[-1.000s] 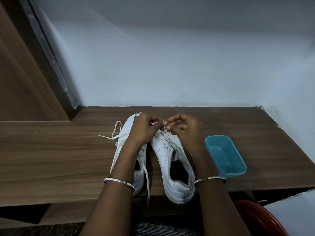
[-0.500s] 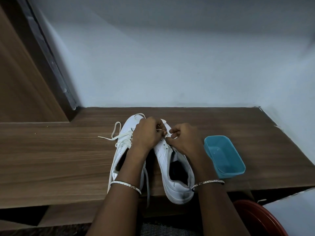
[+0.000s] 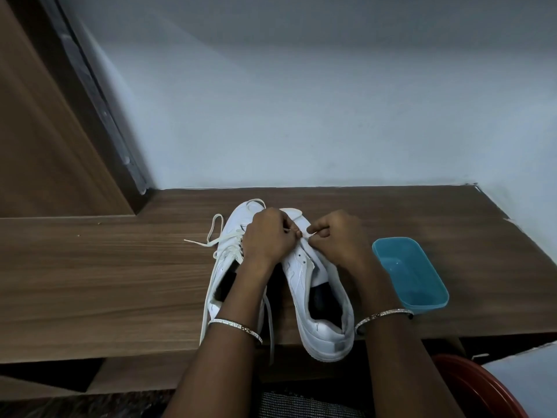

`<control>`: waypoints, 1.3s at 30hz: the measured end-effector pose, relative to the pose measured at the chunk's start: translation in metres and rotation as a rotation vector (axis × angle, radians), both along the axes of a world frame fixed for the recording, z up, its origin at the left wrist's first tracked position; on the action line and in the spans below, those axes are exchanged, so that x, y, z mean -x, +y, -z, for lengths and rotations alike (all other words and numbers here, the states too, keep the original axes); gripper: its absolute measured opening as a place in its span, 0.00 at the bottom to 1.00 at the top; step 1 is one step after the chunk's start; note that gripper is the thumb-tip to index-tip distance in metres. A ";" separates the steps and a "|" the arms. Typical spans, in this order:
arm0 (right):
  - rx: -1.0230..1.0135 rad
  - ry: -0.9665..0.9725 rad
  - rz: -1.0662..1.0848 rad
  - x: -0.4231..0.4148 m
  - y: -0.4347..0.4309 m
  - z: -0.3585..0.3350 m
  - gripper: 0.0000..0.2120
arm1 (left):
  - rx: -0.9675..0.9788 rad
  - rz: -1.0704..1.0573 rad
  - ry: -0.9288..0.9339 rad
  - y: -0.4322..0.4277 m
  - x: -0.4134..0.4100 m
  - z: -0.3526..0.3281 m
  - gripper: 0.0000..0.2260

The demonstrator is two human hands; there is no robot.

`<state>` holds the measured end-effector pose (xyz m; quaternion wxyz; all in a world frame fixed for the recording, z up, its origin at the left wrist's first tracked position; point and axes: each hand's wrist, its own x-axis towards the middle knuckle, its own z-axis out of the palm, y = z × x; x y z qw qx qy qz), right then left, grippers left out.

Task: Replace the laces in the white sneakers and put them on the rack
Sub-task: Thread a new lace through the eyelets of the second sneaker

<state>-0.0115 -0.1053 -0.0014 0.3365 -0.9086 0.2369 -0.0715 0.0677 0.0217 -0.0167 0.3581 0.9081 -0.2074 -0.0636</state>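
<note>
White sneakers (image 3: pixel 328 336) stand side by side, heels at the near edge of the wooden worktop (image 3: pixel 120 282). Right sneaker (image 3: pixel 301 282): near eyelets bare. Left sneaker (image 3: pixel 224 260): lace (image 3: pixel 217 226) threaded but slack, ends trailing. Farther in, left hand (image 3: pixel 268 236) and right hand (image 3: pixel 337 236) each pinch a lace end over the right sneaker's toe-end eyelets. Judgement: lacing about half done; threading, tightening and racking remain. No rack identifiable.

The left sneaker (image 3: pixel 221 267) and the right sneaker (image 3: pixel 301 279) are white, with black inside. The laces (image 3: pixel 218 241) are cream. The tub (image 3: pixel 422 297) is turquoise. The shelf (image 3: pixel 105 282) is brown with wood grain. The wall (image 3: pixel 301 116) is pale grey. The bangles (image 3: pixel 235 326) are silver.
</note>
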 end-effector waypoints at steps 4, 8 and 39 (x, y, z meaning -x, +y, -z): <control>-0.193 -0.080 0.104 0.003 -0.007 0.007 0.07 | 0.014 -0.018 0.039 -0.002 0.001 0.001 0.07; -0.316 -0.132 0.180 0.003 -0.005 0.011 0.07 | -0.002 -0.048 0.050 -0.003 0.001 0.001 0.10; -0.588 -0.129 0.209 -0.002 -0.009 0.028 0.07 | 0.145 -0.127 0.070 -0.010 0.011 0.008 0.10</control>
